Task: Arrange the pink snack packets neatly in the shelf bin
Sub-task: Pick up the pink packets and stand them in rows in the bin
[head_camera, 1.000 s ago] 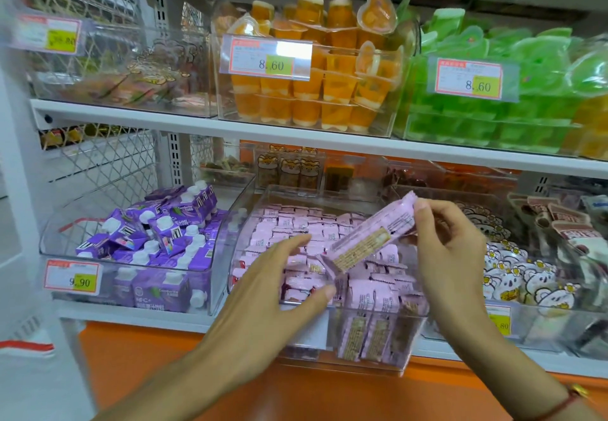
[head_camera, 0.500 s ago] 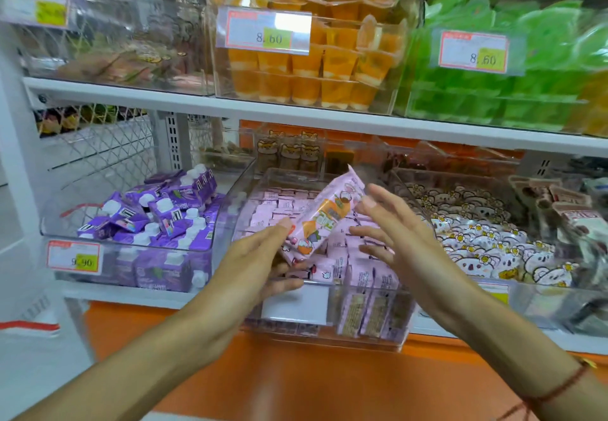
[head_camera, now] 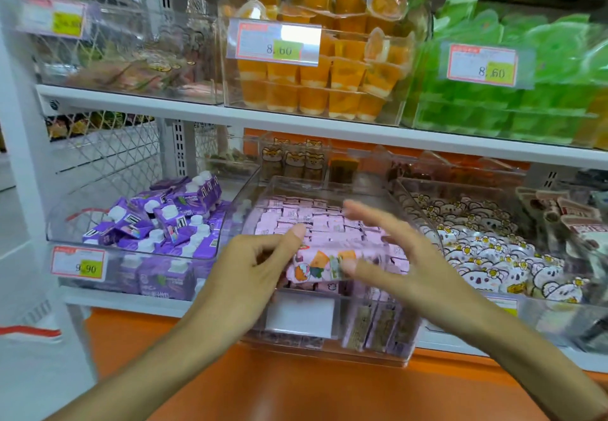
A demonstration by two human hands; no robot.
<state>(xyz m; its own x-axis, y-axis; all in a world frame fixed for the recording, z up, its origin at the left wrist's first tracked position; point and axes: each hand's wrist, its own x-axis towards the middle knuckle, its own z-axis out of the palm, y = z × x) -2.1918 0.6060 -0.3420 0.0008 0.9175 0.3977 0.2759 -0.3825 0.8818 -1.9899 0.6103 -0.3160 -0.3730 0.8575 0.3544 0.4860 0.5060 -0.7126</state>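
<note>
Pink snack packets (head_camera: 316,223) mostly fill our clear shelf bin (head_camera: 332,351) in rows, yet one packet (head_camera: 324,264), pinched by left hand (head_camera: 253,269), right hand (head_camera: 388,256) fingers relaxed alongside, remains unplaced at the front.

white shelf (head_camera: 138,302), clear bins (head_camera: 329,351) (side by side)

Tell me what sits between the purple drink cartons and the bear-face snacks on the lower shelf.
The head view shows the clear bin of pink snack packets there.
</note>
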